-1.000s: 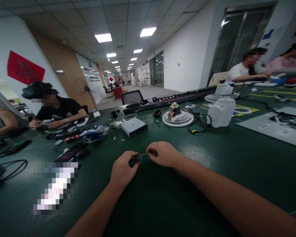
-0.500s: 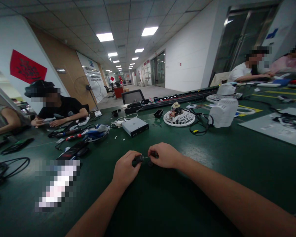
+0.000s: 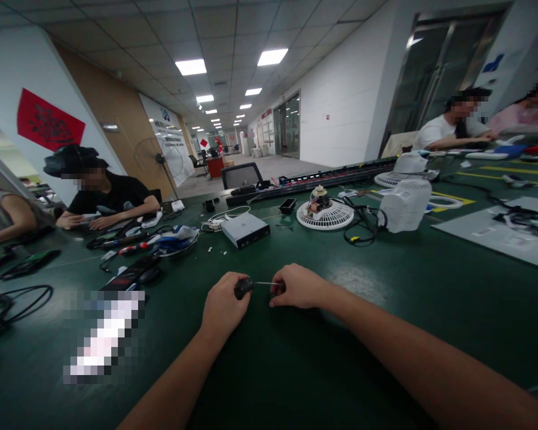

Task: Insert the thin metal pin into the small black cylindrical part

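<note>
Above the green tabletop, my left hand [image 3: 224, 303] is closed round a small, stubby black piece [image 3: 243, 288], its end showing past the thumb and forefinger. A thin metal rod [image 3: 265, 283] runs from that piece across the gap to my right hand [image 3: 299, 286]. The fingers of my right hand are bent in a pinch at the rod's other end. Something dark lies between those fingertips, mostly hidden, so I cannot tell its kind.
A grey disc-drive box [image 3: 245, 229] lies ahead, with a small black tray [image 3: 288, 206] behind it. A white fan grille [image 3: 325, 214] and a white housing [image 3: 406, 205] stand to the right. Tools and cables [image 3: 130, 239] cluster left, near a seated person [image 3: 110, 194].
My hands have drawn slightly apart, the left one shifting a little left. More of the thin rod now shows between them.
</note>
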### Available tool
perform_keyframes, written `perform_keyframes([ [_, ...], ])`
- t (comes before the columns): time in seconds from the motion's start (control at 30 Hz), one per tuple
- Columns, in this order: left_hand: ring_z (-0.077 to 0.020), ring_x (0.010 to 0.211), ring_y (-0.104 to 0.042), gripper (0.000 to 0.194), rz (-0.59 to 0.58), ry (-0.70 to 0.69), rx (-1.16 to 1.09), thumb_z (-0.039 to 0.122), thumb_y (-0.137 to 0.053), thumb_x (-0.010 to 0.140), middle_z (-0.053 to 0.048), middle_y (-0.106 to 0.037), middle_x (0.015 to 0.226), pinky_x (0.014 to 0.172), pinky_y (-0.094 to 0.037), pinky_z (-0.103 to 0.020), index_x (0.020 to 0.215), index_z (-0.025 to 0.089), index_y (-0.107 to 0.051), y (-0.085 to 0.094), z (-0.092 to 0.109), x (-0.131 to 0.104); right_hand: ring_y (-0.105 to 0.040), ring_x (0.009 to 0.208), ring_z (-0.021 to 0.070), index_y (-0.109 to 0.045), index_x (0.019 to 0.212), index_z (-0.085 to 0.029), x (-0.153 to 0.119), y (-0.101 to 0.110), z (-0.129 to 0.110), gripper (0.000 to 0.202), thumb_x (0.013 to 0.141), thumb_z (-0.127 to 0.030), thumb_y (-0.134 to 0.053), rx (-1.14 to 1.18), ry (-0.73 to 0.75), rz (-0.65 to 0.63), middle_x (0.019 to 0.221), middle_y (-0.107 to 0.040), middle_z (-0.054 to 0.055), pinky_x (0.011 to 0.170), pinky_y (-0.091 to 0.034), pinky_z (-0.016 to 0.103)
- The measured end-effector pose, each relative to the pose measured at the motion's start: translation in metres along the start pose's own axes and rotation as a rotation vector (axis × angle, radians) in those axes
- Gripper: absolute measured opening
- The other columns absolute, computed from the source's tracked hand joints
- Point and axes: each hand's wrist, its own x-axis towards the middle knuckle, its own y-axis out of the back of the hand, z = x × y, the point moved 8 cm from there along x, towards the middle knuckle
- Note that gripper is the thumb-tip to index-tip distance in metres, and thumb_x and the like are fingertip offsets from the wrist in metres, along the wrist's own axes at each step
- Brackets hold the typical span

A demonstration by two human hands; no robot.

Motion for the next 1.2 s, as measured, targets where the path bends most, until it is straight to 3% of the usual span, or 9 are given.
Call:
perform_keyframes([
  [0.17, -0.0206, 0.087, -0.065, 0.019, -0.030, -0.024, -0.028, 0.018, -0.063, 0.079, -0.004, -0.068, 0.097, 0.079, -0.053, -0.035, 0.098, 0.021, -0.066, -0.002, 0.005, -0.002, -0.062, 0.065, 0.0159, -0.075, 0.082, -0.020, -0.002, 0.016, -0.004, 0.020, 0.081, -0.032, -0.058, -0.006, -0.001, 0.179, 0.072, -0.071, 0.003, 0.057, -0.042, 0.025],
  [0.3, -0.0197, 0.089, -0.065, 0.024, -0.082, -0.055, -0.121, 0.016, -0.066, 0.078, -0.003, -0.068, 0.099, 0.080, -0.053, -0.034, 0.101, 0.022, -0.066, -0.007, 0.010, -0.003, -0.064, 0.072, 0.0158, -0.074, 0.098, -0.019, 0.001, 0.020, -0.002, 0.026, 0.086, -0.022, -0.051, 0.153, 0.056, 0.254, 0.085, -0.073, 0.005, 0.063, -0.044, 0.025],
  [0.47, -0.0196, 0.092, -0.065, 0.030, -0.108, -0.090, -0.209, 0.015, -0.069, 0.077, -0.002, -0.069, 0.100, 0.082, -0.053, -0.034, 0.105, 0.024, -0.066, -0.008, 0.016, -0.003, -0.065, 0.082, 0.0166, -0.070, 0.104, -0.018, 0.007, 0.013, 0.002, 0.023, 0.085, -0.022, -0.059, 0.381, 0.094, 0.256, 0.094, -0.072, 0.004, 0.072, -0.047, 0.027],
  [0.6, -0.0200, 0.094, -0.065, 0.031, -0.095, -0.130, -0.238, 0.016, -0.069, 0.078, -0.003, -0.069, 0.102, 0.085, -0.053, -0.034, 0.107, 0.024, -0.066, -0.007, 0.019, -0.003, -0.062, 0.074, 0.0156, -0.073, 0.091, -0.019, 0.004, 0.015, -0.005, 0.014, 0.080, -0.024, -0.065, 0.350, 0.100, 0.264, 0.081, -0.070, 0.002, 0.067, -0.046, 0.027],
  [0.73, -0.0197, 0.095, -0.065, 0.031, -0.102, -0.143, -0.242, 0.017, -0.069, 0.079, -0.003, -0.070, 0.104, 0.085, -0.053, -0.034, 0.109, 0.025, -0.065, -0.006, 0.019, -0.003, -0.061, 0.074, 0.0146, -0.074, 0.088, -0.021, 0.000, 0.019, -0.013, 0.013, 0.079, -0.022, -0.066, 0.307, 0.135, 0.282, 0.083, -0.070, 0.001, 0.066, -0.044, 0.027],
  [0.93, -0.0195, 0.097, -0.065, 0.032, -0.146, -0.198, -0.248, 0.017, -0.070, 0.079, -0.004, -0.069, 0.106, 0.088, -0.054, -0.035, 0.110, 0.023, -0.064, -0.006, 0.025, -0.006, -0.059, 0.065, 0.0126, -0.071, 0.084, -0.019, 0.002, 0.015, -0.006, 0.013, 0.073, -0.024, -0.071, 0.332, 0.073, 0.312, 0.074, -0.068, -0.001, 0.057, -0.042, 0.023],
  [1.2, -0.0209, 0.102, -0.065, 0.033, -0.153, -0.211, -0.256, 0.014, -0.067, 0.080, -0.006, -0.068, 0.110, 0.092, -0.053, -0.038, 0.112, 0.022, -0.063, -0.005, 0.023, -0.007, -0.063, 0.074, 0.0139, -0.068, 0.095, -0.017, 0.002, 0.005, -0.013, 0.020, 0.076, -0.023, -0.066, 0.444, 0.089, 0.223, 0.086, -0.071, 0.002, 0.064, -0.046, 0.024],
])
